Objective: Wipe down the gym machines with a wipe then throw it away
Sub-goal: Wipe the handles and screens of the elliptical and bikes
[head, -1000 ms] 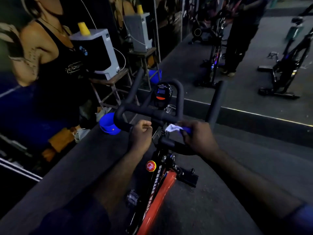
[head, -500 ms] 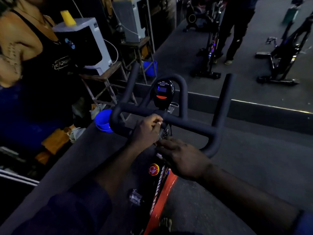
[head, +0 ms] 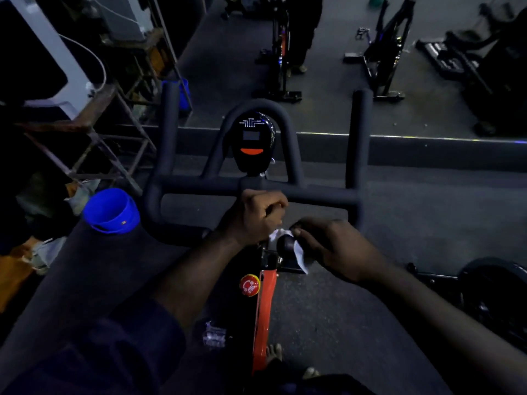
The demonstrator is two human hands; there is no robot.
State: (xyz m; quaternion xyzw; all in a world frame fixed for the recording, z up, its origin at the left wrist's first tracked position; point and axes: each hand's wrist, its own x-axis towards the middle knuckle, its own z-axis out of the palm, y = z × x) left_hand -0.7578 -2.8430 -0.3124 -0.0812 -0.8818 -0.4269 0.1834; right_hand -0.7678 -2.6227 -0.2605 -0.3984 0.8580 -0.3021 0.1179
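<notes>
Wipe (head: 301, 256), one, in right hand (head: 339, 252); left hand (head: 253, 218) grips one handlebar (head: 199, 188).

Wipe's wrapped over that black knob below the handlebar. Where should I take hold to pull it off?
Grip the loose tail of the wipe hanging right of the black knob, coming in from the right and slightly below. That flap hangs free of the knob; the rest is pressed against it under the right hand, so probably harder to pinch.
</notes>
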